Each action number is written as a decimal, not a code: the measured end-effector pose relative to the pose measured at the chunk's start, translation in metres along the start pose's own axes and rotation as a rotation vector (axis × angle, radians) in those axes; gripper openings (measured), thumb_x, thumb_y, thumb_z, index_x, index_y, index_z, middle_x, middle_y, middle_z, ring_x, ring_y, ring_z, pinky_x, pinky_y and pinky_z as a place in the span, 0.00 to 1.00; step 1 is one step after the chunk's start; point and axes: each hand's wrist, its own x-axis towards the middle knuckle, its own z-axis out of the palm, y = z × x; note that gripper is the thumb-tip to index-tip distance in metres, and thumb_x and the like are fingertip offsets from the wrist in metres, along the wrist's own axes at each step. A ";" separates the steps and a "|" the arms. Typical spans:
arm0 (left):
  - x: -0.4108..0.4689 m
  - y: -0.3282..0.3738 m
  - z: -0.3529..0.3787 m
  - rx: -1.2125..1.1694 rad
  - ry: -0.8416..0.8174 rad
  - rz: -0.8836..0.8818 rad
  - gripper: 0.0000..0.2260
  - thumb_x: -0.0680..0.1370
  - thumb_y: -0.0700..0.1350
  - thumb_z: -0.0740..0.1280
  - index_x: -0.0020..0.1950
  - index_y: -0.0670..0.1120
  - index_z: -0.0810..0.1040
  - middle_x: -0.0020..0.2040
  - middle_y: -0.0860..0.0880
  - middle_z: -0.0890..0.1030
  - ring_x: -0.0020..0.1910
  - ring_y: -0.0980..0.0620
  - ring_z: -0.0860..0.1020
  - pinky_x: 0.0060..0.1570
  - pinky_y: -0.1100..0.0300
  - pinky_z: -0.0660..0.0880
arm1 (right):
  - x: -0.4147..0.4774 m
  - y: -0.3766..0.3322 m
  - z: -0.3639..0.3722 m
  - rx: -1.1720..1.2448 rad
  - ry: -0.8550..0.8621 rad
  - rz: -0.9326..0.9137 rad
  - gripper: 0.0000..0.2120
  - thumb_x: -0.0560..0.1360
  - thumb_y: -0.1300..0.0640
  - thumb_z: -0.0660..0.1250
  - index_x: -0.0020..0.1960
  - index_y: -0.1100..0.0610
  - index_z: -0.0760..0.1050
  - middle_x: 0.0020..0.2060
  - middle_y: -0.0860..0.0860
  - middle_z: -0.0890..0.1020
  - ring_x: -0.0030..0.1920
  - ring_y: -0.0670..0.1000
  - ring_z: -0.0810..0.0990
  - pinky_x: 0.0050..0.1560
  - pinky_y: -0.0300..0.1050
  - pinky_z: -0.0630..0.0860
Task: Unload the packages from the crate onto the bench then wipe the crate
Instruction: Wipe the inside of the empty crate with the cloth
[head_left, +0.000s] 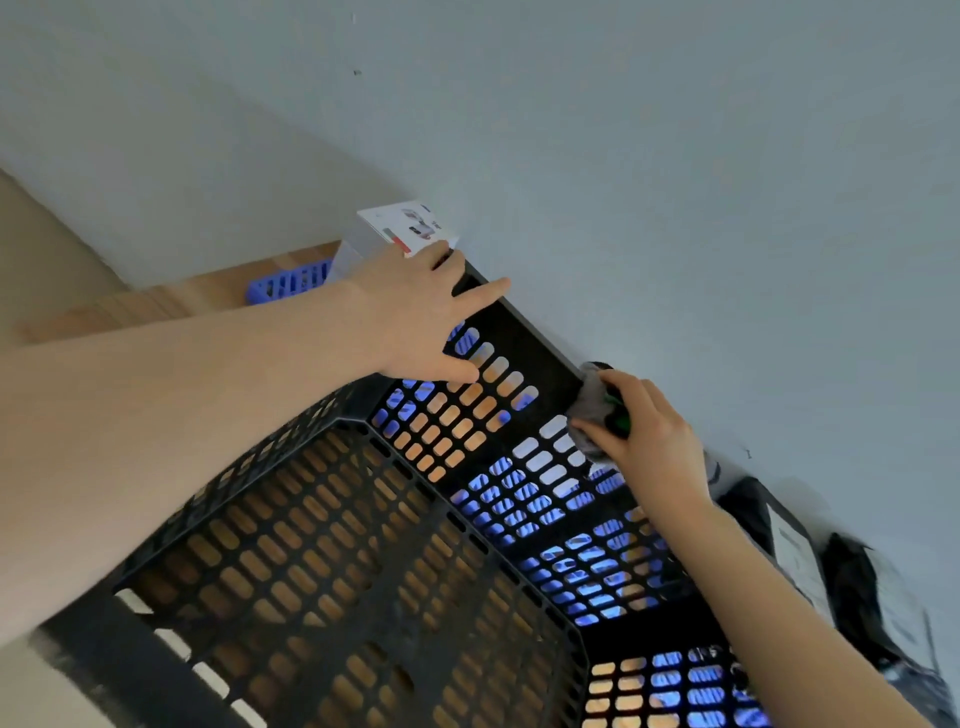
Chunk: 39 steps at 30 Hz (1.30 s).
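Observation:
A black perforated crate (363, 545) fills the lower middle of the head view, with nothing inside it. My left hand (421, 317) rests on the crate's far rim, fingers spread and mostly straight, thumb down on the inner wall. My right hand (644, 436) grips a bunched grey cloth (587, 410) with a green patch and presses it against the upper far wall near the rim. A white box package (400, 231) stands on the wooden bench (171, 301) just behind my left hand. Black bagged packages (810, 561) lie to the right of the crate.
A blue slotted basket (288, 283) sits on the bench left of the white box, and more blue shows through the crate's holes. A plain grey wall (675, 156) stands right behind the crate's far rim.

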 end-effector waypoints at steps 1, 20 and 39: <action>0.000 0.000 -0.001 -0.009 0.012 -0.007 0.42 0.74 0.73 0.50 0.78 0.55 0.33 0.79 0.41 0.52 0.79 0.41 0.51 0.69 0.43 0.64 | 0.009 -0.006 0.002 -0.007 0.000 -0.007 0.24 0.71 0.40 0.68 0.61 0.52 0.73 0.46 0.49 0.79 0.39 0.54 0.81 0.32 0.50 0.79; -0.003 -0.003 0.012 0.153 0.072 0.032 0.39 0.73 0.72 0.47 0.79 0.57 0.38 0.78 0.41 0.55 0.77 0.41 0.56 0.70 0.44 0.64 | 0.026 -0.018 0.018 0.042 0.111 -0.053 0.22 0.71 0.41 0.70 0.61 0.52 0.75 0.46 0.49 0.80 0.39 0.56 0.81 0.32 0.49 0.78; 0.000 -0.001 0.015 0.198 0.128 0.094 0.39 0.69 0.73 0.36 0.76 0.60 0.33 0.76 0.43 0.59 0.74 0.43 0.60 0.63 0.49 0.71 | -0.025 0.029 -0.015 0.007 -0.028 -0.022 0.23 0.73 0.43 0.68 0.65 0.50 0.73 0.49 0.50 0.77 0.41 0.53 0.80 0.34 0.48 0.79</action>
